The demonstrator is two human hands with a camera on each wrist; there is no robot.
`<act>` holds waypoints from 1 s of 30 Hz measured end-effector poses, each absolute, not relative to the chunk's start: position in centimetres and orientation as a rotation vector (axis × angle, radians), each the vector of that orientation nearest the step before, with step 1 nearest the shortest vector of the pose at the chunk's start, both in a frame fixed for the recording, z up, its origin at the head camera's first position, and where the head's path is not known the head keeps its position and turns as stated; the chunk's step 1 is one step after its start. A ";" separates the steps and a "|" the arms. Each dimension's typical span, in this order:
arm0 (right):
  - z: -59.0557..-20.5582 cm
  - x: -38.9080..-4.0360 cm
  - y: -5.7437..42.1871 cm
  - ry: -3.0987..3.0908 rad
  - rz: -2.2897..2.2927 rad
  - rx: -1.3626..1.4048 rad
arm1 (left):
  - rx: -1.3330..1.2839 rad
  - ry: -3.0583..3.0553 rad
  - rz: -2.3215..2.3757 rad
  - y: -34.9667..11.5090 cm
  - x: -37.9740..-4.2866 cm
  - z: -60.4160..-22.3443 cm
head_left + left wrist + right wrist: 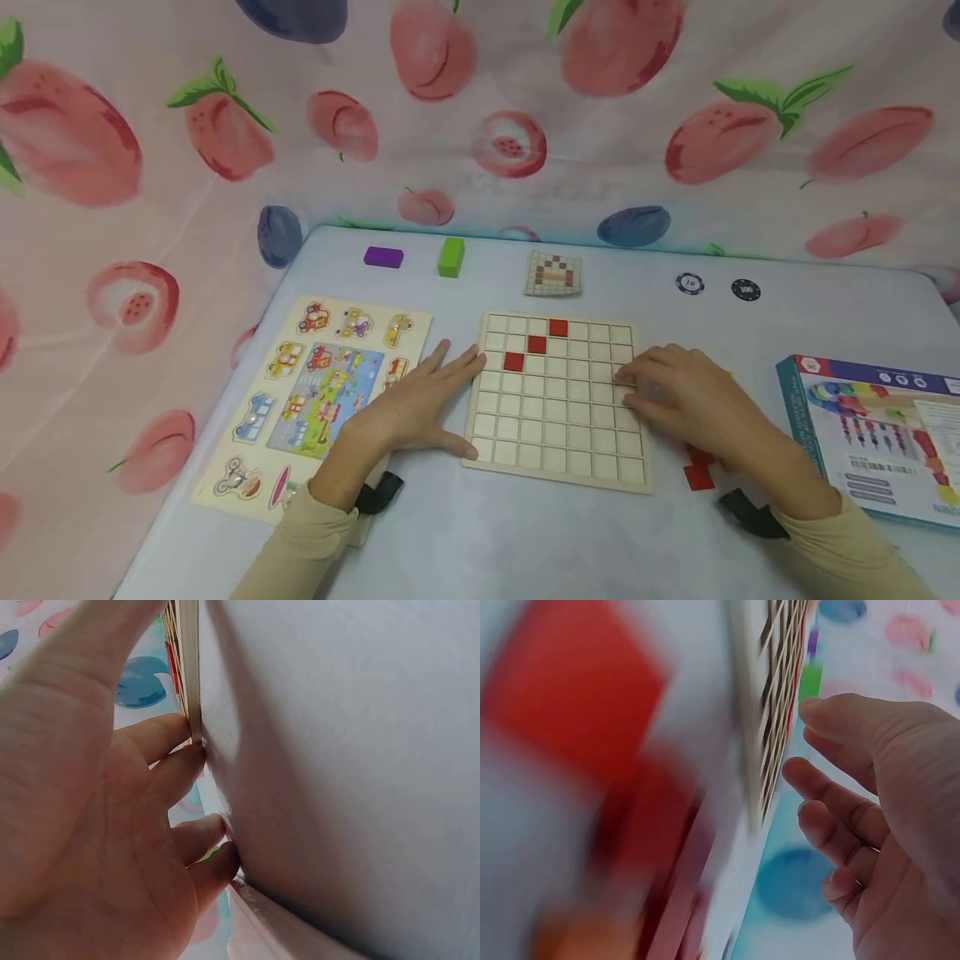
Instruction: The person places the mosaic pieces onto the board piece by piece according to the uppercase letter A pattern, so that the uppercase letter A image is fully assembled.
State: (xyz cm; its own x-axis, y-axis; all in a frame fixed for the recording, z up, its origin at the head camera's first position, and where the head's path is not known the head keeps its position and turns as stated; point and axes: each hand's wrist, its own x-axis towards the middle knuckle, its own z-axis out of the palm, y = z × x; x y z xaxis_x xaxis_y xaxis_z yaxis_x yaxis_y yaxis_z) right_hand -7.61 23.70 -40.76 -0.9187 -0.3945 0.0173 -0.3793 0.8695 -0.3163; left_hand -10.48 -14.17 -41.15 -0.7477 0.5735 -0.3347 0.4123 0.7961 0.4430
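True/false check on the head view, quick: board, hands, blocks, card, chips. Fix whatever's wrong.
1. Three red tiles form a diagonal on the grid board. True.
2. The green block is left of the purple block. False: the green block is right of the purple block.
3. The left hand touches the grid board's left edge. True.
4. The right hand rests on the box. False: it is at the grid board's right edge.
5. The pattern card lies left of both chips. True.
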 end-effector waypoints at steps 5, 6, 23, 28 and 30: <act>-40.9 -6.1 29.1 3.000 -0.432 -0.478 | 0.731 2.526 0.481 -14.4 -10.4 -41.0; -40.9 -5.9 29.9 3.002 -0.419 -0.465 | 0.735 2.526 0.482 -14.4 -10.4 -41.0; -41.2 -6.0 32.0 2.962 -0.279 -0.543 | 0.738 2.521 0.491 -14.2 -10.4 -41.0; -41.1 -6.3 31.2 3.031 -0.317 -0.552 | 0.733 2.518 0.488 -14.3 -10.4 -41.1; -40.9 -6.5 30.3 3.050 -0.352 -0.558 | 0.732 2.518 0.488 -14.4 -10.4 -41.1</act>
State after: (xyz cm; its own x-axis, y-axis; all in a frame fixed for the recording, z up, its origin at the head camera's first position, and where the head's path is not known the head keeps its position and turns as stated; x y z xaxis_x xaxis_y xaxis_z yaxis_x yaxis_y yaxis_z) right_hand -6.50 30.28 -40.88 -0.9359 -0.3516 0.0199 -0.3469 0.9108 -0.2239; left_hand -10.42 -14.36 -41.06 -0.7472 0.5730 -0.3367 0.4056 0.7945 0.4521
